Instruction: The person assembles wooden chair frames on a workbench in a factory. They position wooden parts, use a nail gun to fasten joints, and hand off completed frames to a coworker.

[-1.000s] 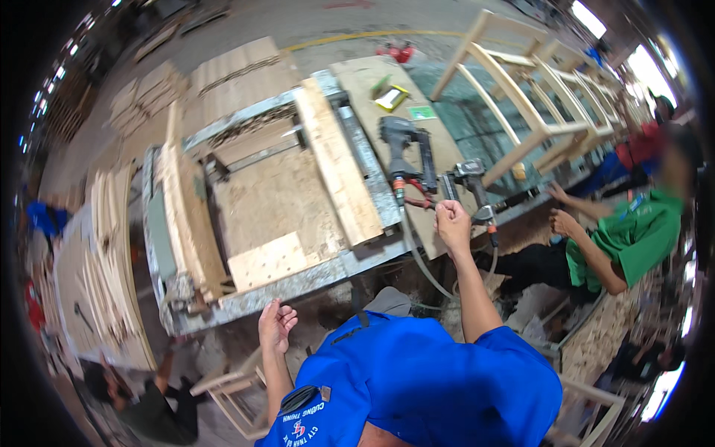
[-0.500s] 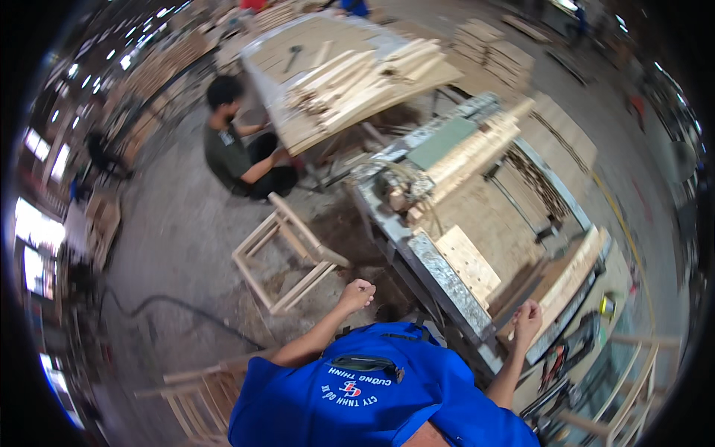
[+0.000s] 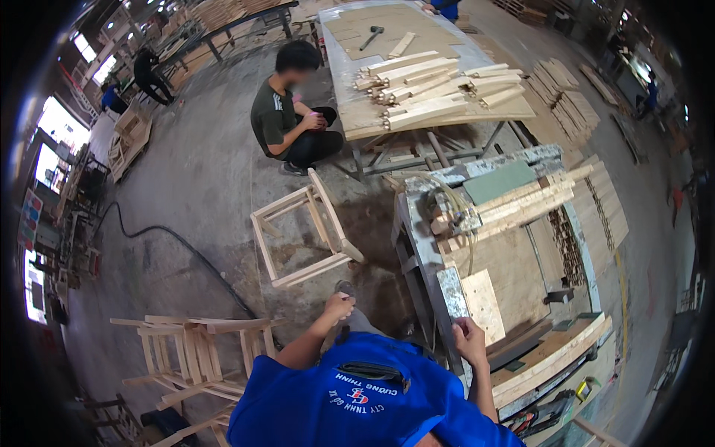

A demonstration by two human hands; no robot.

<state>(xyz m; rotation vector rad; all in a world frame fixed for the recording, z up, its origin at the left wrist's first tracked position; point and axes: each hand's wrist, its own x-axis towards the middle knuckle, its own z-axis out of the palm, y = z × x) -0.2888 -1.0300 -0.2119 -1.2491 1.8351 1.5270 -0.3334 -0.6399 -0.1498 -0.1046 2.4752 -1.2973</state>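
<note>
My left hand (image 3: 339,307) is closed in front of my waist, near the wooden frame on the floor. Whatever its curled fingers may hold is hidden. My right hand (image 3: 469,341) hovers at or just above the near-left edge of the worn metal-edged workbench (image 3: 452,294), fingers bent in; I cannot make out anything in them. A pale board with small holes (image 3: 484,307) lies on that bench just beyond the right hand. On the concrete ahead stands the open wooden frame (image 3: 309,272), with legs and rails like a stool or chair frame.
A co-worker (image 3: 287,123) squats ahead beside a table (image 3: 357,128) piled with wooden sticks (image 3: 417,86) and a hammer (image 3: 372,37). More wooden frames (image 3: 197,350) stand at my left. A black hose (image 3: 175,237) crosses the floor. Clamped strips (image 3: 521,205) lie along the bench.
My view has turned, so the co-worker, table and bench sit further right. My right hand has moved back from the bench's near-right strip to its left edge. My left hand stays closed.
</note>
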